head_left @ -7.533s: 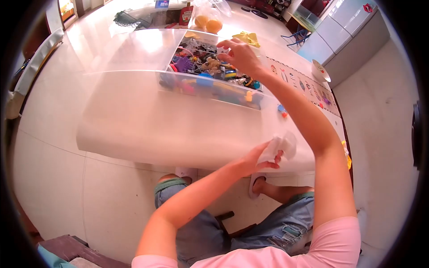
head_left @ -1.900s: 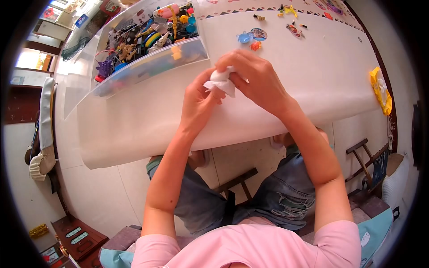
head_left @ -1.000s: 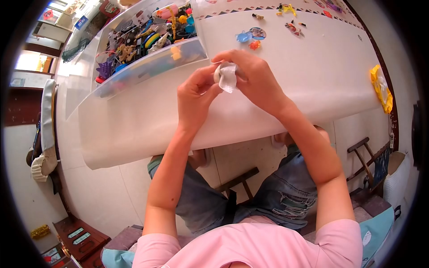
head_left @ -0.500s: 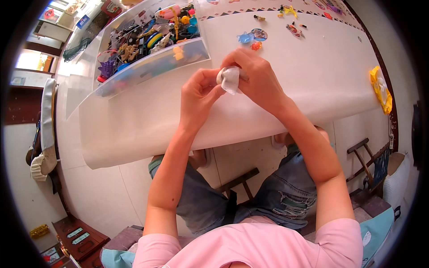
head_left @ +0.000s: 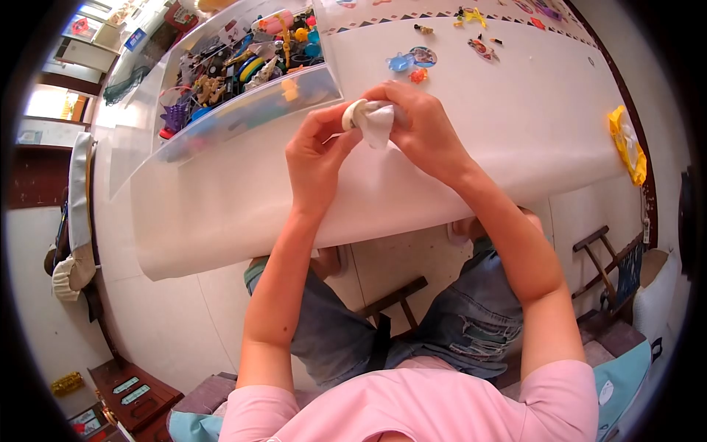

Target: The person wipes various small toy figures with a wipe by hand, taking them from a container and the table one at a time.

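Observation:
My left hand (head_left: pixel 321 151) pinches a small round cream-coloured object (head_left: pixel 356 116) between thumb and fingers; its kind is hard to make out. From the other side, my right hand (head_left: pixel 416 121) is closed on a white wipe (head_left: pixel 378 125), which bunches against the round object and hangs down between the hands. Both hands are held over the near part of the white-covered table (head_left: pixel 243 214). Just beyond them lie a blue translucent toy (head_left: pixel 400 62), an orange toy (head_left: pixel 418 76) and a round picture disc (head_left: pixel 423 56).
A clear plastic bin (head_left: pixel 250 118) full of mixed small toys stands at the back left. Farther back lie a yellow toy (head_left: pixel 475 16) and other small pieces. A yellow wipes packet (head_left: pixel 627 146) sits at the right edge. A folding stool (head_left: pixel 607 265) stands below right.
Both hands have shifted slightly, the left one to the left. More of the round object shows beside the wipe, which has changed its folds.

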Demonstrator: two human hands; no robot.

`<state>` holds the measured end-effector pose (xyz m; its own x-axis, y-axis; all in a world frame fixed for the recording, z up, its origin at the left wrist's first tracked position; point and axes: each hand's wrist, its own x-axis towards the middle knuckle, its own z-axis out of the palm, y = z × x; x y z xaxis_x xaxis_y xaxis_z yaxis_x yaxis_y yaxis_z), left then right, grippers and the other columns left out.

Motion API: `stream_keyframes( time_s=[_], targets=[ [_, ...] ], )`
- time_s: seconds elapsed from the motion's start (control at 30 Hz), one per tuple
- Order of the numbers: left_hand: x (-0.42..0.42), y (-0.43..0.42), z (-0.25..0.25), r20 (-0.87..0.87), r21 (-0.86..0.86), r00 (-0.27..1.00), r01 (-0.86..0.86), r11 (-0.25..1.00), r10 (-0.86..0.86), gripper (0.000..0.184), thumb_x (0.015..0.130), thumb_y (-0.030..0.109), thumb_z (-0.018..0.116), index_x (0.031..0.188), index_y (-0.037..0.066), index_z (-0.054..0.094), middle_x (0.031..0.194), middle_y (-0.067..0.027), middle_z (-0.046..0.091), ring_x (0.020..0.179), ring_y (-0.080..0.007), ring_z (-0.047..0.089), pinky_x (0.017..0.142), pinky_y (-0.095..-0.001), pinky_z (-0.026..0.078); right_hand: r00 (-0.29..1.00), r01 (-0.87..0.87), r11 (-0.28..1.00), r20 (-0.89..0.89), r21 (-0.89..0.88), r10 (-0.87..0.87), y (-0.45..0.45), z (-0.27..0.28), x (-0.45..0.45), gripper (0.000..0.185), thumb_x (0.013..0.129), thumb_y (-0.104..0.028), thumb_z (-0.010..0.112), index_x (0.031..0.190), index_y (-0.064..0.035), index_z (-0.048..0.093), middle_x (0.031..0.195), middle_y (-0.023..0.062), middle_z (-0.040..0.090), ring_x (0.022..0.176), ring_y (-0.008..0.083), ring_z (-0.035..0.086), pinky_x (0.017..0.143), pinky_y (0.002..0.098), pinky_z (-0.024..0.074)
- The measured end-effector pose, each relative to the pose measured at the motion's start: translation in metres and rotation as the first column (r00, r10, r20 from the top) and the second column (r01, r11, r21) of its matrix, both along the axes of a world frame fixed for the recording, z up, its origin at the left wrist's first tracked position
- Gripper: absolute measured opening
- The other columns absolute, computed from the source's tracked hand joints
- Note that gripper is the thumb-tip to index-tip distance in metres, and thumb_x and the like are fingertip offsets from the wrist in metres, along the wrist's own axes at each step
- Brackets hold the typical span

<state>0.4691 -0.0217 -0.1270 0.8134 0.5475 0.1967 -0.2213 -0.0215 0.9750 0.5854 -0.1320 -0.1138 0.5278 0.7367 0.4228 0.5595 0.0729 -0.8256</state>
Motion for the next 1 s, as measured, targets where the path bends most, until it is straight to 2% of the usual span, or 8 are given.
stream_keyframes(
  time_s=[0.23,0.33,0.43,0.53,0.57,0.7,0.8,1.0],
  targets=[
    [-0.001,0.004,-0.006,0.052,-0.115,0.998,0.036,0.993,-0.031,0.029,0.082,0.006,0.063,0.109,-0.002,0.055,0.098,-0.0065,0.061,0.088,-0.0114,0.058,0.077,-0.0254,0.049,0.990,-0.010,0.980,-0.140,-0.196,-0.018,-0.006,0.010,-0.002,0.019,0.077,-0.006,0.061,0.094,0.0005,0.056,0.081,0.0166,0.061,0.071,0.0227,0.061,0.061,0.0296,0.0467],
    [-0.001,0.009,-0.008,0.101,-0.280,0.994,0.055,0.959,-0.027,0.028,0.084,0.013,0.062,0.108,-0.001,0.054,0.097,-0.0066,0.061,0.086,-0.0130,0.060,0.077,-0.0263,0.050,0.934,-0.053,0.995,-0.348,0.086,0.080,-0.002,-0.002,0.002,0.018,0.078,-0.005,0.058,0.096,-0.0006,0.057,0.083,0.0163,0.062,0.070,0.0223,0.062,0.062,0.0277,0.0469],
    [-0.003,0.014,-0.006,0.100,-0.358,0.994,0.078,0.931,-0.045,0.027,0.085,0.016,0.061,0.106,0.001,0.054,0.095,-0.0063,0.062,0.084,-0.0150,0.062,0.076,-0.0270,0.051,0.885,0.177,0.980,-0.451,0.094,-0.117,-0.004,-0.001,0.013,0.019,0.078,-0.002,0.055,0.097,-0.0013,0.058,0.086,0.0147,0.062,0.077,0.0233,0.060,0.068,0.0280,0.0468],
    [-0.002,0.014,-0.006,0.122,-0.405,0.989,0.126,0.906,-0.083,0.025,0.084,0.016,0.062,0.104,0.002,0.054,0.095,-0.0059,0.062,0.083,-0.0154,0.062,0.076,-0.0273,0.051,0.972,0.196,0.980,0.130,-0.011,-0.193,-0.006,-0.002,0.016,0.022,0.078,-0.003,0.054,0.100,-0.0018,0.059,0.090,0.0146,0.060,0.085,0.0248,0.058,0.076,0.0301,0.0454],
    [-0.002,0.013,-0.009,0.135,-0.421,0.986,0.143,0.896,-0.094,0.025,0.084,0.016,0.062,0.104,0.003,0.054,0.095,-0.0058,0.062,0.084,-0.0146,0.061,0.076,-0.0269,0.051,0.983,0.101,0.995,0.153,0.011,-0.102,-0.005,-0.001,0.007,0.026,0.078,-0.007,0.058,0.104,-0.0018,0.058,0.090,0.0150,0.060,0.089,0.0263,0.056,0.079,0.0328,0.0440],
    [-0.001,0.009,-0.006,0.102,-0.292,0.994,0.066,0.954,-0.038,0.025,0.082,0.010,0.064,0.104,0.003,0.055,0.096,-0.0058,0.061,0.086,-0.0120,0.059,0.073,-0.0247,0.051,0.987,-0.078,0.997,-0.139,-0.015,0.075,-0.002,0.003,-0.014,0.029,0.081,-0.014,0.060,0.106,0.0003,0.059,0.096,0.0154,0.060,0.090,0.0261,0.056,0.078,0.0319,0.0442],
    [-0.003,0.010,-0.006,0.018,0.030,0.991,0.129,0.991,-0.129,0.028,0.083,0.010,0.062,0.107,0.002,0.052,0.100,-0.0053,0.059,0.090,-0.0126,0.058,0.075,-0.0271,0.051,0.944,-0.084,0.992,-0.313,0.093,0.109,0.004,-0.011,-0.010,0.025,0.083,-0.014,0.057,0.104,0.0002,0.060,0.086,0.0155,0.062,0.076,0.0216,0.060,0.067,0.0293,0.0463],
    [-0.001,0.001,0.004,0.037,-0.092,0.987,0.161,0.983,-0.158,0.034,0.081,0.011,0.064,0.111,0.002,0.049,0.094,-0.0066,0.058,0.085,-0.0143,0.058,0.073,-0.0280,0.050,0.983,0.117,0.991,-0.131,-0.068,-0.126,0.000,0.002,-0.009,0.016,0.083,-0.013,0.058,0.091,0.0009,0.062,0.061,0.0130,0.059,0.054,0.0156,0.058,0.052,0.0280,0.0441]
  ],
)
